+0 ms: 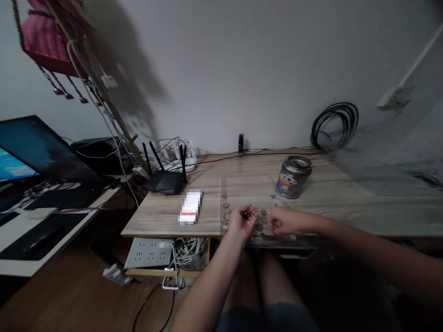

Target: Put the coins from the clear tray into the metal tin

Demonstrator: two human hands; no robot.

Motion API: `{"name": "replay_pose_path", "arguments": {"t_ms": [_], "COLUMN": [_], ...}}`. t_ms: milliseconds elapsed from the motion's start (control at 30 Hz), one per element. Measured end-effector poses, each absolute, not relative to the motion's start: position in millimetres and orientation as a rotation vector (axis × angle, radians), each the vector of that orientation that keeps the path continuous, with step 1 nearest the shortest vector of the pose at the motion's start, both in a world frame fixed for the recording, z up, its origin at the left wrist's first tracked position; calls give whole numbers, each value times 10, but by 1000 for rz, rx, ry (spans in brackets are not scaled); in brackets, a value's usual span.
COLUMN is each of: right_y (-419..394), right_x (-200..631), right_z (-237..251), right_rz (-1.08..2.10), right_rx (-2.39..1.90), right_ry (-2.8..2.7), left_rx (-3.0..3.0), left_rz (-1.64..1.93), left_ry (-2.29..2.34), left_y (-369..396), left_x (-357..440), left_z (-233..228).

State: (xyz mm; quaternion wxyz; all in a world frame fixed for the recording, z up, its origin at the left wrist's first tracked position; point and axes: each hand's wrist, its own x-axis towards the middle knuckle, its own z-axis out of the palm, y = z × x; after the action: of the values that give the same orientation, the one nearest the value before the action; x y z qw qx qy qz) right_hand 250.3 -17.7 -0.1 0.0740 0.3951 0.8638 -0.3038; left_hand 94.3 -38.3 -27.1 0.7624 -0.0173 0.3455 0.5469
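Observation:
A clear shallow tray (247, 184) lies on the wooden desk with several coins spread in it, among them a column of coins (227, 211) along its left side. My left hand (243, 221) is over the tray, palm turned up and fingers curled around what look like small dark coins. To its right, my right hand (279, 220) is low over the tray with its fingers curled down and together. Whatever is between those fingertips is hidden. A few coins (260, 222) lie between the two hands. Behind my right hand stands a round metal tin (293, 177) with a slot in its lid.
Left of the tray lies a lit phone (191, 206), with a black router (165, 180) behind it. Below, an open drawer (162, 272) holds a power strip and white cables. A small black bottle (241, 144) stands by the wall, near a cable coil (334, 124).

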Motion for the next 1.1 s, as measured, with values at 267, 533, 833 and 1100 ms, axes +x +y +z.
{"name": "replay_pose_path", "arguments": {"t_ms": [267, 533, 833, 1100], "right_y": [3, -278, -190, -193], "right_x": [2244, 2479, 2199, 1969], "right_z": [356, -195, -226, -142], "right_rz": [-706, -1016, -1246, -800], "right_rx": [1672, 1177, 1256, 1234], "right_ry": [3079, 2718, 2653, 2676], "left_rx": [-84, -208, -128, -160], "left_rz": [1192, 1333, 1341, 1321], "left_ry": [689, 729, 736, 732], "left_y": [-386, -364, -338, -378], "left_x": [943, 860, 616, 639], "left_z": [-221, -207, -186, -210]}}
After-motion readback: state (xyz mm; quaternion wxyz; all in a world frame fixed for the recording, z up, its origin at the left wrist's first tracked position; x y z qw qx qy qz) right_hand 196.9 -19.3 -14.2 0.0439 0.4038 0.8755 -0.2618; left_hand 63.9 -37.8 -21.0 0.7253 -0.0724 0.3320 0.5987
